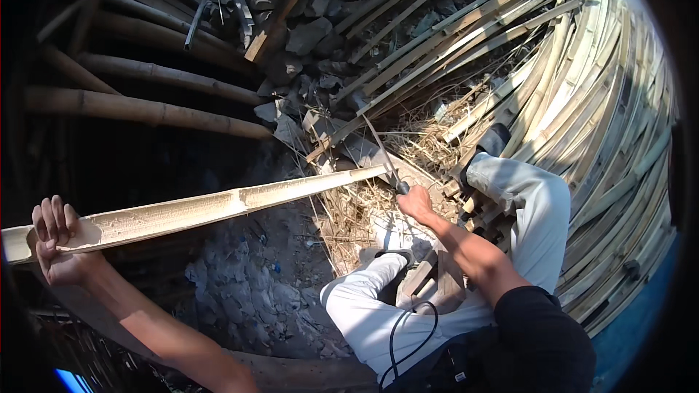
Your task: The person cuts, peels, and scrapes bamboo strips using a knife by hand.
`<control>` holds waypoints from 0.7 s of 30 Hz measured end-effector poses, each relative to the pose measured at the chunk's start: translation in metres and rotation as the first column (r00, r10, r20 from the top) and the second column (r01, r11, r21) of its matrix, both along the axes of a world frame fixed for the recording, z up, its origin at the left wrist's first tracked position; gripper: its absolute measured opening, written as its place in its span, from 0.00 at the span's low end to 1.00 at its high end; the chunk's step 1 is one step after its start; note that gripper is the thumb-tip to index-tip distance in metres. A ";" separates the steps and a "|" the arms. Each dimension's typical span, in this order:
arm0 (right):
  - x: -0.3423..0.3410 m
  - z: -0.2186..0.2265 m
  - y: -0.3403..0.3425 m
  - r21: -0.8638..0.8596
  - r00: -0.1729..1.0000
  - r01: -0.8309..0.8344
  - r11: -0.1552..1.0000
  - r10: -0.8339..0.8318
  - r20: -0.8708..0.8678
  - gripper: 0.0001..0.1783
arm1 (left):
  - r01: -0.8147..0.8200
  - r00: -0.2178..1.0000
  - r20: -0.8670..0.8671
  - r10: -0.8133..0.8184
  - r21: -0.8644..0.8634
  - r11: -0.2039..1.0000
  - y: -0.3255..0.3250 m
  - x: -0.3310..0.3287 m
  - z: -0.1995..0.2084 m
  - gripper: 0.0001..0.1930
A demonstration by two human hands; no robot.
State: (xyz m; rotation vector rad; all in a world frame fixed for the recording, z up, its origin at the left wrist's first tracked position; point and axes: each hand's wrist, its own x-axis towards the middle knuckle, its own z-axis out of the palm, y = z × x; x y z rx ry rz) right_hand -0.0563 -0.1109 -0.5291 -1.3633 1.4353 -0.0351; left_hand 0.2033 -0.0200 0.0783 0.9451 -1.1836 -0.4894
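A long half-round strip of split bamboo (182, 220) runs from the far left to the middle, its hollow pale face turned up. My left hand (62, 244) is wrapped around it near the left end, fingers over the edge. In my right hand (416, 205) is the dark handle of a knife (383, 149) with a long narrow blade pointing up and away. The blade crosses right at the strip's far tip; whether it touches or cuts in, I cannot tell. A wooden board (364, 151) lies on the ground behind that tip.
A large pile of bamboo strips (582, 102) curves along the right side. Thick bamboo poles (160, 110) lie at the upper left, next to stones (309, 36). Shavings (429, 135) cover the ground near the knife. My legs (528, 204) are bent close to my right arm.
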 end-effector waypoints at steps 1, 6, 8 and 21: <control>0.001 0.023 -0.006 -0.066 0.998 0.024 0.998 -0.020 0.066 0.18 | 0.078 0.997 -0.009 -0.078 -0.024 0.997 0.006 -0.012 0.000 0.12; -0.004 0.187 -0.017 -0.409 0.895 0.117 0.905 0.082 0.438 0.28 | 0.018 1.000 0.005 -0.017 -0.151 0.988 0.017 -0.083 -0.016 0.14; -0.010 0.277 -0.007 -0.337 0.777 0.123 0.933 0.121 0.617 0.26 | 0.169 0.985 -0.012 -0.171 -0.126 0.978 0.020 -0.102 -0.013 0.14; -0.072 0.390 -0.026 -0.397 0.479 0.227 0.889 0.253 0.840 0.17 | 0.126 0.940 0.319 -0.118 -0.005 0.992 -0.028 -0.233 -0.029 0.32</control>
